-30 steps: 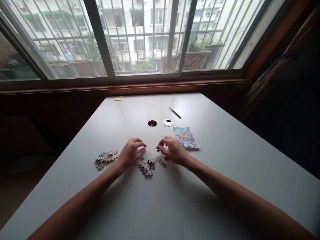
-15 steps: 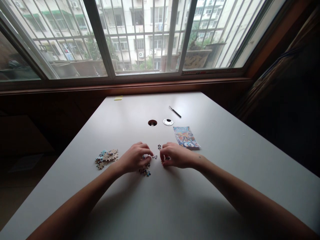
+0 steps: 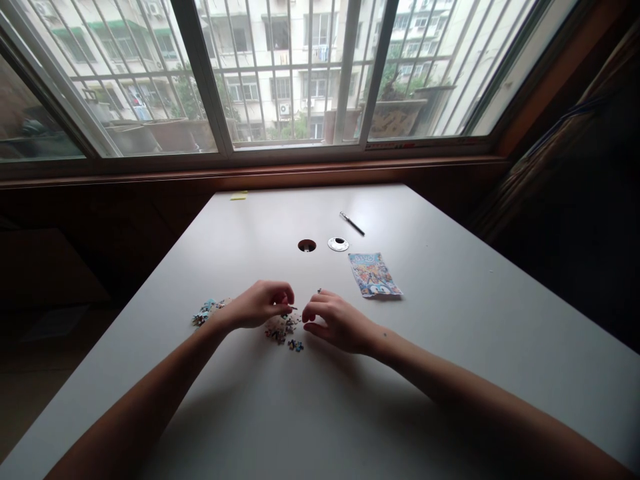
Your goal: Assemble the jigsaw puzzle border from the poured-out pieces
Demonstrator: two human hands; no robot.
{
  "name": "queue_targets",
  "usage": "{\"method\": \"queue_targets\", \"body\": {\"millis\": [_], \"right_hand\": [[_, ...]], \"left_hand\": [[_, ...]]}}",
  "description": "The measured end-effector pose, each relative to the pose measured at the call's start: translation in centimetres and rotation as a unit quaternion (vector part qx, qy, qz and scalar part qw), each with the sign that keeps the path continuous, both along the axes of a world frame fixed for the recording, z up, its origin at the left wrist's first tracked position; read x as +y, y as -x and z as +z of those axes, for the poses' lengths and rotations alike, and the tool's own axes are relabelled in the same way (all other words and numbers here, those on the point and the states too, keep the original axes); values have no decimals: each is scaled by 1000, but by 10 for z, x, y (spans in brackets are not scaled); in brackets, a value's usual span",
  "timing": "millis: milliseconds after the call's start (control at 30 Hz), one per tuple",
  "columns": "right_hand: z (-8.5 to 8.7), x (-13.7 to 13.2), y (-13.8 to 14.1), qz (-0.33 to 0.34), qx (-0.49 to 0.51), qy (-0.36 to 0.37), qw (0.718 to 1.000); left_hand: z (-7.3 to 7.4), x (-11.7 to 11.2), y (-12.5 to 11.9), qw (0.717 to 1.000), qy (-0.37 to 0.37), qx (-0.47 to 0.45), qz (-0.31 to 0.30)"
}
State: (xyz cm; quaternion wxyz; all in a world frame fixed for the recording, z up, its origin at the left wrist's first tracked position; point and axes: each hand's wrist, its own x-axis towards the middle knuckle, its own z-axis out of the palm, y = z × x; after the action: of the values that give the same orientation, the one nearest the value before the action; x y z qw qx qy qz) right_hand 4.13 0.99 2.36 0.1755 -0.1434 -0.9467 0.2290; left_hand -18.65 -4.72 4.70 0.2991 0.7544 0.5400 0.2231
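My left hand (image 3: 263,303) pinches a small jigsaw piece (image 3: 293,308) between thumb and forefinger, just above the table. Under and beside it lies a loose heap of jigsaw pieces (image 3: 277,331), with a small cluster (image 3: 296,345) at its near right edge. My right hand (image 3: 335,322) is right of the heap, its fingers curved and the thumb apart from them; nothing shows between them. A bit of a jigsaw piece (image 3: 319,290) peeks out behind its knuckles. Partly behind my left wrist is a second pile of jigsaw pieces (image 3: 204,313).
On the white table (image 3: 425,387) lie a colourful printed picture sheet (image 3: 375,275), a pen (image 3: 353,223) and a yellow sticky note (image 3: 239,195). A round cable hole (image 3: 307,246) has its metal cover (image 3: 339,245) beside it. A barred window (image 3: 295,80) stands beyond.
My left hand has moved left and slightly up, now with a jigsaw piece at its fingertips. My right hand has shifted left toward the heap, and its thumb and fingers stand apart.
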Motion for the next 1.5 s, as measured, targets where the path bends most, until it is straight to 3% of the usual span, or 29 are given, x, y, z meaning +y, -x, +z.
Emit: {"method": "queue_targets", "body": {"millis": [233, 400, 533, 867, 1100, 1200, 1367, 1500], "right_hand": [[-6, -6, 1, 23, -20, -61, 998], [-5, -3, 1, 21, -24, -50, 998], [-3, -3, 1, 25, -25, -45, 998], [5, 0, -2, 52, -38, -80, 995], [13, 2, -5, 75, -46, -32, 996], [13, 0, -4, 48, -14, 2, 999], [10, -4, -2, -54, 58, 100, 992], [9, 3, -3, -70, 71, 90, 991]], "left_hand": [[-3, 3, 1, 997, -60, 5, 57], [12, -4, 5, 994, -56, 62, -65], [19, -12, 2, 987, -27, 104, -119], [17, -13, -4, 982, -22, 128, -137], [18, -10, -1, 984, -65, 107, -127], [20, -13, -9, 988, -74, 81, -108], [19, -17, -25, 991, -101, 51, -73], [16, -16, -27, 988, -136, 65, -41]]}}
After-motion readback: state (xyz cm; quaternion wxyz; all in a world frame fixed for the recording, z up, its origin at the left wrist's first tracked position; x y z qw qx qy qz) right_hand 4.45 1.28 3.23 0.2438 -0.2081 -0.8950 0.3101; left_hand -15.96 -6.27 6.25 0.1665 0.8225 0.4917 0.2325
